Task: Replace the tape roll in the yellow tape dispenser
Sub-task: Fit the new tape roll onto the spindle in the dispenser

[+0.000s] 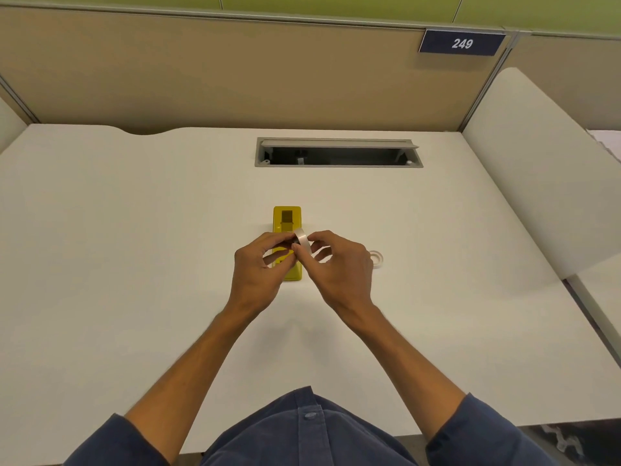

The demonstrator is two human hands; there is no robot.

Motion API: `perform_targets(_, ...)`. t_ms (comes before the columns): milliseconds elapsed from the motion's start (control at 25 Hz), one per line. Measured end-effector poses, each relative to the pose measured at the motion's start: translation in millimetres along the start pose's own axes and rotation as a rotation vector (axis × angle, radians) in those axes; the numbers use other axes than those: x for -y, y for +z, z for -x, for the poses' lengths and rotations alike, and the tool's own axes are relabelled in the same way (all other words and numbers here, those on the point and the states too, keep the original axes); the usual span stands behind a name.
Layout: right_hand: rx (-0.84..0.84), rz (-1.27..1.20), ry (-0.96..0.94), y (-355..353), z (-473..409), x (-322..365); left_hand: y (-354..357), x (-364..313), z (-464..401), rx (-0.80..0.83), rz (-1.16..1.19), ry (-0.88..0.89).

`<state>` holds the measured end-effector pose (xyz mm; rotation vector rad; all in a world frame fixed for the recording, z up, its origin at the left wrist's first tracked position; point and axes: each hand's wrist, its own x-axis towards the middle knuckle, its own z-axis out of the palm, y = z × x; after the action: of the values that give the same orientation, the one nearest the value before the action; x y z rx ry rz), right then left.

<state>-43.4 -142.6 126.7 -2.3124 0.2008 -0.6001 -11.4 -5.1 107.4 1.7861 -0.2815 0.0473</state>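
The yellow tape dispenser [286, 219] lies lengthwise on the white desk [134, 230], its near half hidden behind my hands. Just above it I hold a tape roll [302, 240], tilted on edge. My left hand [260, 267] pinches the roll from the left, and my right hand [336, 264] pinches it from the right with thumb and forefinger. A second, pale ring-shaped roll or core [376, 258] lies flat on the desk just right of my right hand.
An open grey cable tray [337, 153] is sunk into the desk behind the dispenser. Beige partition walls enclose the desk at the back, with a sign [462, 44] reading 249. A white side panel [537, 179] stands at the right.
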Motion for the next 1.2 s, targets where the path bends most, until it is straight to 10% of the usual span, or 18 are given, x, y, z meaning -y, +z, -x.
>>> perform_targets(1200,0.133,0.339,0.152,77,-70,-6,-1,59,-87,0.104,-0.413,0.065)
